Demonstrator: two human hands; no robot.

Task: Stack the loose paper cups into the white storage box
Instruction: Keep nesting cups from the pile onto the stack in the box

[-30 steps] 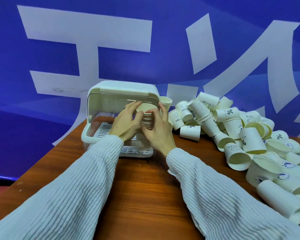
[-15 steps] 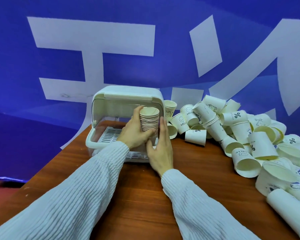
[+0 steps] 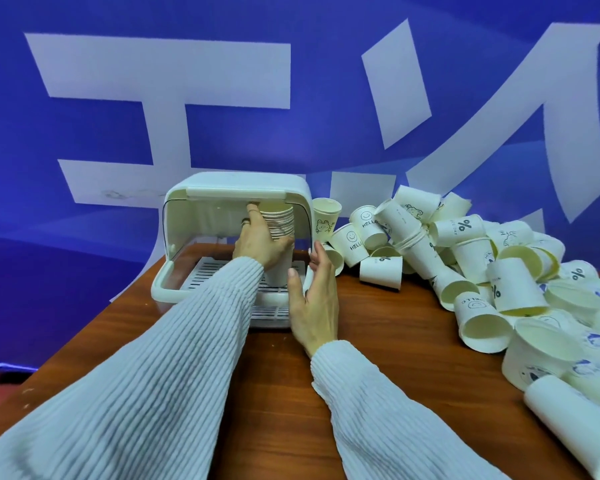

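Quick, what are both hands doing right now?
Left hand: holding the stack of paper cups inside the white storage box.
Right hand: open, fingers straight, holding nothing, beside the box.

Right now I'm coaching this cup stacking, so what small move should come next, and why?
Probably let the left hand set the stack of cups down on the slatted tray of the white storage box and release it. The stack is upright, already under the lid; the right hand is open beside it.
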